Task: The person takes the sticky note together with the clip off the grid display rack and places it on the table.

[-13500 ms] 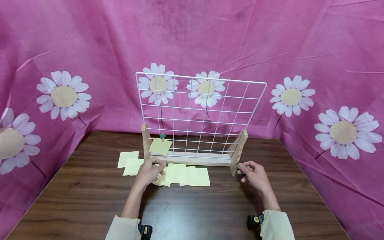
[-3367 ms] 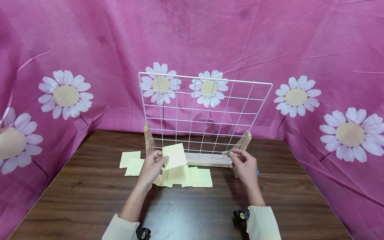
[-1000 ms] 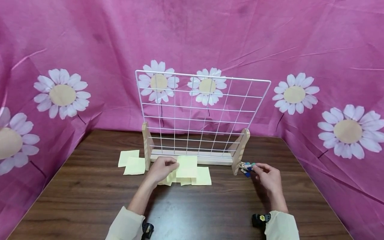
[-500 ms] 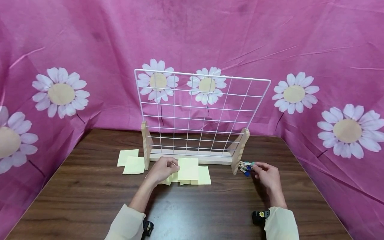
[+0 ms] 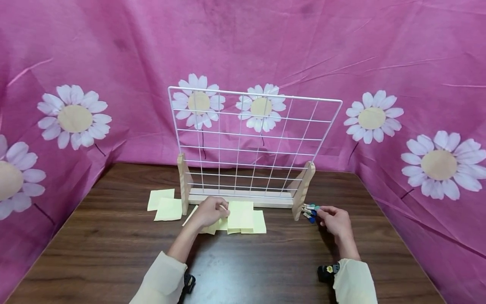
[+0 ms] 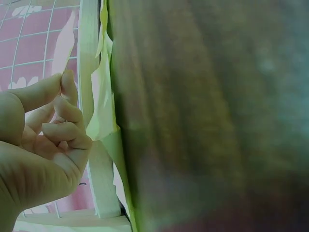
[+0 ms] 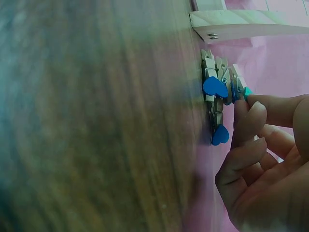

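Note:
My left hand (image 5: 210,212) pinches a yellow sticky note (image 5: 241,216) between thumb and forefinger, low over other overlapping notes (image 5: 260,222) in front of the rack. In the left wrist view the pinched note (image 6: 65,46) stands up from the fingertips. Beside the rack's right foot, my right hand (image 5: 336,220) pinches a small wooden clothespin by its teal heart (image 7: 247,92). Several clothespins (image 7: 215,87) with blue hearts lie bunched next to it on the table. The white wire grid rack (image 5: 255,91) carries no notes or clothespins.
Two yellow notes (image 5: 168,210) overlap left of the rack's left wooden foot (image 5: 183,181). The right wooden foot (image 5: 303,190) stands close to the clothespins. A pink flowered cloth (image 5: 144,50) hangs behind the brown table (image 5: 247,270).
A note hung clipped on the rack's lower left earlier; now the grid is bare. My left hand brought a note down over the row; my right hand moved from rack to clothespins.

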A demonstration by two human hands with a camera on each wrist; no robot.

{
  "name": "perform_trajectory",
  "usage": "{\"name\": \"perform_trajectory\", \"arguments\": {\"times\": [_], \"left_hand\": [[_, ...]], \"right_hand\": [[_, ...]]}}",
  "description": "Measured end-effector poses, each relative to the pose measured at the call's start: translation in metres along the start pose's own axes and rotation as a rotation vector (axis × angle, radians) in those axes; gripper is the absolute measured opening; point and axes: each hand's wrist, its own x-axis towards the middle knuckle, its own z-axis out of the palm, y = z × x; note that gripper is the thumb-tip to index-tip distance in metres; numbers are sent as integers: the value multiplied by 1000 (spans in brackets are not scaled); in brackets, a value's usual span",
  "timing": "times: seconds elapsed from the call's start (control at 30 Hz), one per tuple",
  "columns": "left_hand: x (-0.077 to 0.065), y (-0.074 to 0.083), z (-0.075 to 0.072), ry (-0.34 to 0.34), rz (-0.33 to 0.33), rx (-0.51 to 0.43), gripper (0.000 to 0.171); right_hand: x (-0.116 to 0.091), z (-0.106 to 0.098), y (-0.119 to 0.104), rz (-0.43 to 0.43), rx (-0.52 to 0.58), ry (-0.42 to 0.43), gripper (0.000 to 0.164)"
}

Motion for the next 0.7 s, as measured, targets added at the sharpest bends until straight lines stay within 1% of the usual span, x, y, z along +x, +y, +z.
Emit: {"name": "perform_trajectory", "arguments": {"times": [0.13, 0.33, 0.53, 0.7], "left_hand": [[3, 1, 1, -21, 12, 14, 5], [7, -2, 3, -55, -9, 13, 6], [7, -1, 6, -54, -15, 32, 4], [9, -1, 9, -31, -7, 75, 4]], "right_hand": [[2, 1, 1, 0, -12, -2, 36], [1, 1, 1, -8, -7, -9, 35], [1, 0, 1, -2, -9, -19, 34], [2, 0, 1, 4, -12, -21, 33]]}}
